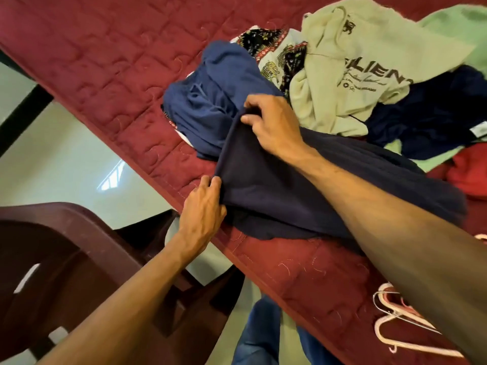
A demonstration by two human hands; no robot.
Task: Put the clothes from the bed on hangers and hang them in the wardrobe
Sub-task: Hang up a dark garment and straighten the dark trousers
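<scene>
Left hand [203, 204] & right hand [274, 125] each pinch an edge of the navy garment [303, 185] on the bed [105, 75], pink hangers [405, 313] lie unused, clothes pile [342, 75] waits: task seems barely begun.

Cream sweatshirt [376, 46] — partial print reads "LIEN".

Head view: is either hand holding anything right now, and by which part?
Both hands hold the dark navy garment by one edge: the left hand pinches its nearer end, the right hand its farther end.
</scene>
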